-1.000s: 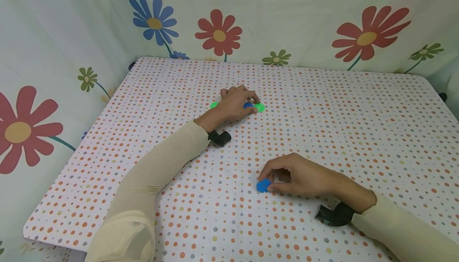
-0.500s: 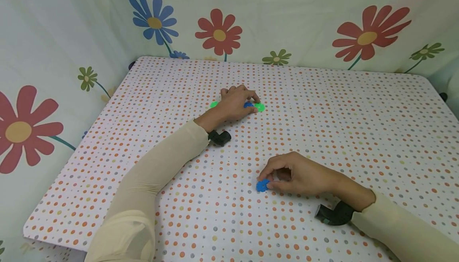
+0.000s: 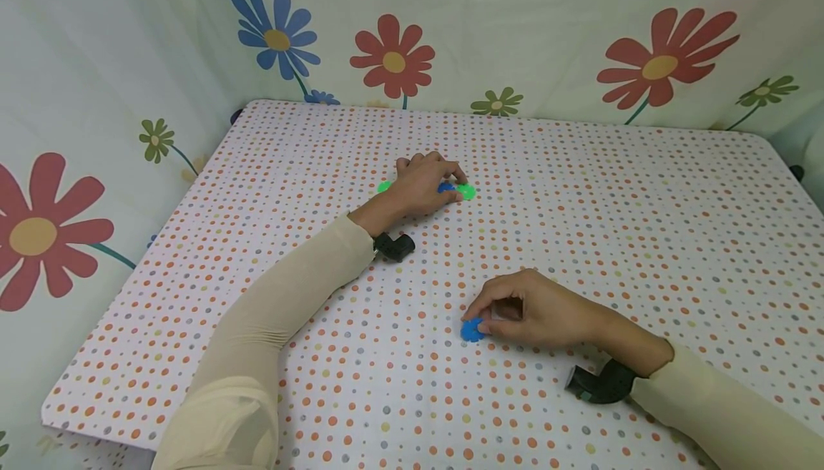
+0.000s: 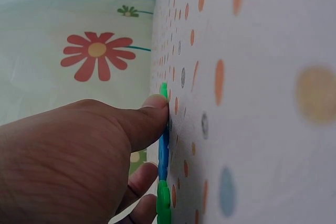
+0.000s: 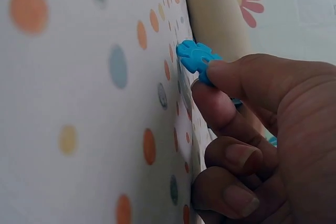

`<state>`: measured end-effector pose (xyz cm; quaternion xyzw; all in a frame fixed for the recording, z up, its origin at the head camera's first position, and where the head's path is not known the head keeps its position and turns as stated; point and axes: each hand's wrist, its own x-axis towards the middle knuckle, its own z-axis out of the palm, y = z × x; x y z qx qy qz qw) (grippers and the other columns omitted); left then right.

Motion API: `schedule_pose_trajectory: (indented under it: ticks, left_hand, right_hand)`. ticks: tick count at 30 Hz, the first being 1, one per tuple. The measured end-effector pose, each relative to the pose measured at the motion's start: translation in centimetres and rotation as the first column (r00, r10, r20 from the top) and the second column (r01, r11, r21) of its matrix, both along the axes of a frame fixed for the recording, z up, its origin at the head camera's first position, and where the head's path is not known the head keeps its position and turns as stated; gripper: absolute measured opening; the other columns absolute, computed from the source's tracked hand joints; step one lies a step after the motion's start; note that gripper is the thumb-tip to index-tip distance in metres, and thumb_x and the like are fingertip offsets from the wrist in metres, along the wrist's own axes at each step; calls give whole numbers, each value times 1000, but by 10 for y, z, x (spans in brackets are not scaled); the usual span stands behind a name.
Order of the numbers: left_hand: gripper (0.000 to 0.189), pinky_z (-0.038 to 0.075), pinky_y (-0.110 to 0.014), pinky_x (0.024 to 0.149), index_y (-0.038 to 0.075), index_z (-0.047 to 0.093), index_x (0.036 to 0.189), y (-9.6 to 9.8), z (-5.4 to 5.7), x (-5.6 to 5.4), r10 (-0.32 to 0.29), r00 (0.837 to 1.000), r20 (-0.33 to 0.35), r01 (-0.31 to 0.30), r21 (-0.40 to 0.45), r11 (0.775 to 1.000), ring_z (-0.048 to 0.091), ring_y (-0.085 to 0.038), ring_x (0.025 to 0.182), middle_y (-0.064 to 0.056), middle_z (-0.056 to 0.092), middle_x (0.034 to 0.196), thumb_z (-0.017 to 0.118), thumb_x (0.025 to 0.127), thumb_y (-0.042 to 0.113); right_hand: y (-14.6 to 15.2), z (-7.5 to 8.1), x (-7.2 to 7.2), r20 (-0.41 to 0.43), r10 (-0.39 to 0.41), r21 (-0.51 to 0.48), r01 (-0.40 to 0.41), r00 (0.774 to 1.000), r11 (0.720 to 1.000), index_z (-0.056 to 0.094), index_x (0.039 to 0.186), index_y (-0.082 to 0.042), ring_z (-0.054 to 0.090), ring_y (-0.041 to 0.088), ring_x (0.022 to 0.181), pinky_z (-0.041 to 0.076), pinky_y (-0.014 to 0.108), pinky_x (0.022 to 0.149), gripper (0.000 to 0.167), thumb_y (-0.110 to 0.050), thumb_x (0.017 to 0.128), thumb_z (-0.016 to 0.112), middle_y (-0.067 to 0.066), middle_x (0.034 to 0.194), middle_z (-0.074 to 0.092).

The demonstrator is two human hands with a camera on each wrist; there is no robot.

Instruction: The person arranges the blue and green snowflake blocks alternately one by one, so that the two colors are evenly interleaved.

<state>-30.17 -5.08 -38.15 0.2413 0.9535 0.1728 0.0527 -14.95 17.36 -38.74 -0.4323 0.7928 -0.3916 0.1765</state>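
Observation:
A row of linked, notched plastic discs lies flat on the dotted tabletop, partly covered by my left hand (image 3: 421, 187). A green disc (image 3: 467, 192) forms the right end, with a blue disc (image 3: 445, 188) beside it and another green disc (image 3: 384, 187) at the left end. My left thumb and index finger hold the right-end green disc at its edges. Closer to me, my right hand (image 3: 541, 310) pinches a loose blue notched disc (image 3: 472, 330) between thumb and index finger. In the right wrist view this blue disc (image 5: 198, 57) is tilted close over the tabletop, its lower edge behind the thumb.
A white table (image 3: 611, 241) with coloured dots spreads under both arms. Floral curtains (image 3: 528, 33) hang behind it and along its left side. A black wrist camera (image 3: 394, 247) sits under the left wrist, and another camera (image 3: 601, 384) under the right.
My right hand has shifted very slightly away from me, and the blue disc in its fingers has turned a little. The left hand and the row of discs stay in place.

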Motion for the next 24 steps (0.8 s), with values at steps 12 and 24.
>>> schedule_pose_trajectory:
  ticks: [12,24]
  left_hand:
    - [31,24,-47,98,38,61,124,0,1,0,3,1000,3,-3,-8,1000,45,-21,120,4,52,130,58,96,49]
    - [29,24,-47,97,37,61,123,-1,1,2,-7,1000,-10,8,13,1000,46,-21,116,3,52,128,58,97,47]
  right_hand:
    - [0,1,0,-5,11,8,-11,1000,1000,74,112,-22,38,-4,58,37,17,49,19,-20,95,68,-10,75,56]
    - [0,4,-1,57,-38,82,33,998,996,73,111,-24,40,-1,59,38,19,51,19,-30,94,67,-9,79,61]
